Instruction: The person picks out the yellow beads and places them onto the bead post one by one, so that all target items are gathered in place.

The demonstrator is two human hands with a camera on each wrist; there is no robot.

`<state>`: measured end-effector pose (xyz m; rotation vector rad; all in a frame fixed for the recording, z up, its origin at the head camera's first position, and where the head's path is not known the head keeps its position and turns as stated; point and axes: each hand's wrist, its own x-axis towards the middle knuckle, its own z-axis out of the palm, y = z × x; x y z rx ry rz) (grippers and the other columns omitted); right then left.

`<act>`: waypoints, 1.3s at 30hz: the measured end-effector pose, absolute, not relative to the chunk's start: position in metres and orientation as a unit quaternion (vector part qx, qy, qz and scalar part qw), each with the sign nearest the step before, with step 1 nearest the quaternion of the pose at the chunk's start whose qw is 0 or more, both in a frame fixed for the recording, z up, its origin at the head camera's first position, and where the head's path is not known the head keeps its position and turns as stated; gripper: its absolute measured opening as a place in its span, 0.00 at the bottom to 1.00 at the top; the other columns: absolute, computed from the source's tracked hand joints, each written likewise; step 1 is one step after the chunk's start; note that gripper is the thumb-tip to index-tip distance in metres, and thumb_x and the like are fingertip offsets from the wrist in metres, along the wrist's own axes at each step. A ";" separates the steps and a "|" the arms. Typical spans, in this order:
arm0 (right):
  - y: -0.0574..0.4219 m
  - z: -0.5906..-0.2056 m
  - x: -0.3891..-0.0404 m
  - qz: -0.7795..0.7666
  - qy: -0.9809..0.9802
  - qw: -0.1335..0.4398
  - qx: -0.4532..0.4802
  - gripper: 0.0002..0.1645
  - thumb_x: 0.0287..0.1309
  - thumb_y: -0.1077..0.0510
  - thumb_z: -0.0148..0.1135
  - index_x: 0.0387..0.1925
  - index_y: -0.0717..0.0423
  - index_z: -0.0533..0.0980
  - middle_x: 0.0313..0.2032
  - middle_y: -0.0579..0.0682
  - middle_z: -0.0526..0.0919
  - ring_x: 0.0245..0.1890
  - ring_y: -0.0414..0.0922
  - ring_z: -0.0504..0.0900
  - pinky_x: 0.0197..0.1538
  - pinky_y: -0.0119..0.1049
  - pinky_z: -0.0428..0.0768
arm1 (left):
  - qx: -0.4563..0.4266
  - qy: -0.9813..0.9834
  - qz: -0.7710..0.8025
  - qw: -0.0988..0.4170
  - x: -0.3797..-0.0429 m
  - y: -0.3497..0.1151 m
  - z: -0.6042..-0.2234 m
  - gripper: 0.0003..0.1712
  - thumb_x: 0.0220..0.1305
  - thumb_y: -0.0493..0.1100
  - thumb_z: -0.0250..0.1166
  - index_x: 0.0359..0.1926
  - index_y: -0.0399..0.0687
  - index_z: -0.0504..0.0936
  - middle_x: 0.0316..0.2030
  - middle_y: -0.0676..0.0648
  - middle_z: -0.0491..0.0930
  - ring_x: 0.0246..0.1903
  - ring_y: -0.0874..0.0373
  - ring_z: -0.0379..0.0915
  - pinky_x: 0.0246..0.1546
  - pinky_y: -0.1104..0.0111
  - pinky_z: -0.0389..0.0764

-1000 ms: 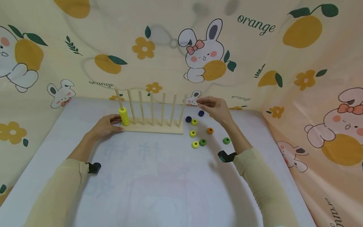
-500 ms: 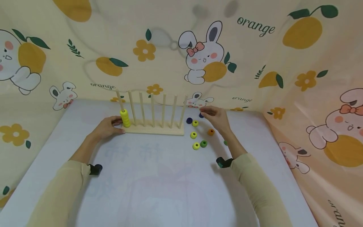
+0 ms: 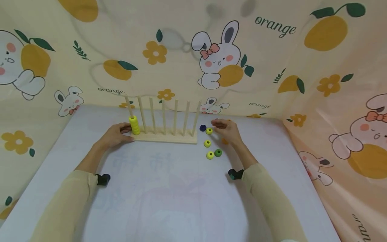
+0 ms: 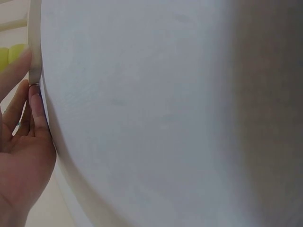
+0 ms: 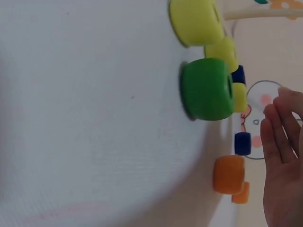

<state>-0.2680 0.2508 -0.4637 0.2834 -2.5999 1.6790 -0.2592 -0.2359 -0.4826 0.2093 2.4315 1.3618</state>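
Note:
A wooden peg stand [image 3: 166,137] with a row of upright pegs stands toward the back of the table. Several yellow beads [image 3: 134,126] are stacked on its leftmost peg. My left hand [image 3: 112,137] holds the left end of the base, thumb along the front edge and fingers behind. In the left wrist view the thumb [image 4: 19,68] overlaps the base's edge. My right hand [image 3: 229,131] hovers low over loose beads, partly hiding an orange bead [image 5: 229,175] and a dark blue one [image 5: 243,143]. Its fingers extend forward, slightly bent, and no bead shows between them.
Right of the stand lie loose yellow beads [image 3: 207,143], a green bead [image 3: 218,153] and a dark blue bead [image 3: 203,128]. A second orange bead [image 5: 240,194] sits farther back. Behind the table [image 3: 157,201] hangs a printed cloth [image 3: 175,77] with rabbits and oranges.
My right hand has come down toward the loose beads, and its forearm now hides the rightmost green bead. My left hand stays at the stand's end.

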 end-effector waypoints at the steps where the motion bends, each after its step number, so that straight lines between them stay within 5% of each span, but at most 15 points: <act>1: 0.251 -0.465 -0.269 0.534 -0.841 0.012 0.088 0.17 0.58 0.68 0.68 0.50 0.61 0.83 0.49 0.58 0.85 0.49 0.53 0.84 0.52 0.31 0.82 | 0.074 0.856 0.482 0.172 -0.260 -0.236 -0.482 0.46 0.59 0.36 0.72 0.72 0.27 0.57 0.69 0.30 0.63 0.69 0.38 0.60 0.71 0.52 0.61; 12: 0.252 -0.476 -0.276 0.456 -0.887 -0.071 0.022 0.22 0.58 0.61 0.70 0.55 0.50 0.81 0.53 0.49 0.84 0.52 0.46 0.82 0.58 0.40 0.81 | 0.070 0.858 0.479 0.172 -0.261 -0.236 -0.486 0.46 0.59 0.37 0.72 0.72 0.28 0.57 0.69 0.30 0.63 0.69 0.38 0.59 0.71 0.51 0.61; 39: 0.249 -0.474 -0.274 0.367 -0.928 -0.039 0.054 0.17 0.58 0.55 0.72 0.50 0.51 0.85 0.46 0.50 0.87 0.46 0.46 0.83 0.51 0.40 0.83 | 0.079 0.856 0.484 0.168 -0.263 -0.238 -0.488 0.46 0.58 0.36 0.73 0.71 0.29 0.59 0.68 0.31 0.64 0.68 0.39 0.61 0.71 0.53 0.62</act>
